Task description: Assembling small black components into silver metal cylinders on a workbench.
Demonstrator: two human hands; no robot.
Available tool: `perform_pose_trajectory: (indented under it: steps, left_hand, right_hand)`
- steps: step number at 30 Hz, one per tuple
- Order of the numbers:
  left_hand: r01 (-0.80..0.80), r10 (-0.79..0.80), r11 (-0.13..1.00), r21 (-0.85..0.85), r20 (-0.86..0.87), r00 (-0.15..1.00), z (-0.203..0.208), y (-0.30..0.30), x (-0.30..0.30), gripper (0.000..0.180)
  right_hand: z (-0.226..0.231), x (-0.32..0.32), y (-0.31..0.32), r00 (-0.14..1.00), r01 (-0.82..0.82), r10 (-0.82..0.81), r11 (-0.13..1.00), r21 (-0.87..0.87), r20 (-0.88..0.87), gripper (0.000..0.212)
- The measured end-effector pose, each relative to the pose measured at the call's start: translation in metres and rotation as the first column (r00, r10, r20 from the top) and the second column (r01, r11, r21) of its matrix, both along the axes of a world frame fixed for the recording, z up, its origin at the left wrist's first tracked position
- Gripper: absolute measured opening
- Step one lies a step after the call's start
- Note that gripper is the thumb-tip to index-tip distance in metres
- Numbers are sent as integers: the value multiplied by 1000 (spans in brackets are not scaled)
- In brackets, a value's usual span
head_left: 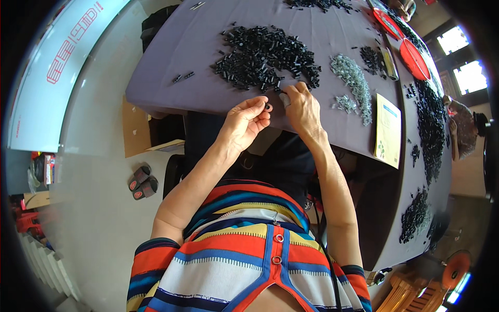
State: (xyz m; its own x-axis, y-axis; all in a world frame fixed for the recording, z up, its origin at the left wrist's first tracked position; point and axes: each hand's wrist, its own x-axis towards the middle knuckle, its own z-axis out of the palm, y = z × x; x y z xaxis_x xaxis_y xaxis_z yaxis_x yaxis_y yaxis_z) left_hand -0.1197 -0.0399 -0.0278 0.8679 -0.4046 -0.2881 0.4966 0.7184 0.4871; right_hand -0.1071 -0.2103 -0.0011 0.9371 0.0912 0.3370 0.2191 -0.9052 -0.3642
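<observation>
My left hand [243, 124] is closed just off the table's near edge, pinching a small black cylindrical piece [268, 107] between thumb and fingers. Beside it, my right hand [303, 110] curls down at the edge of the grey-covered table [171, 57], its fingertips against the near side of a heap of small black cylinders [260, 54]. Something greyish [284, 100] shows at its thumb side; whether this is a covering or a held piece, I cannot tell. To the right of this hand lies a heap of small clear plastic pieces [353, 83].
A yellow booklet [388, 130] lies at the table's right edge. Two loose black pieces [183, 77] sit at the left. On the adjoining table are more black pieces [431, 130] and red trays [415, 59]; another person's arm [454, 138] shows beyond. Slippers [143, 182] are on the floor.
</observation>
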Motion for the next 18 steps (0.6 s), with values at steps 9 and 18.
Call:
perform_pose_trajectory:
  steps: [9,18]
  left_hand:
    - [-28,27,999,32,34,999,-2,-1,-2,12]
    - [-18,14,997,69,58,998,-1,-2,-5,13]
  right_hand:
    - [-4,1,-1,1000,-9,10,1000,26,-16,22]
    - [-2,-2,-6,995,-104,104,995,6,-11,15]
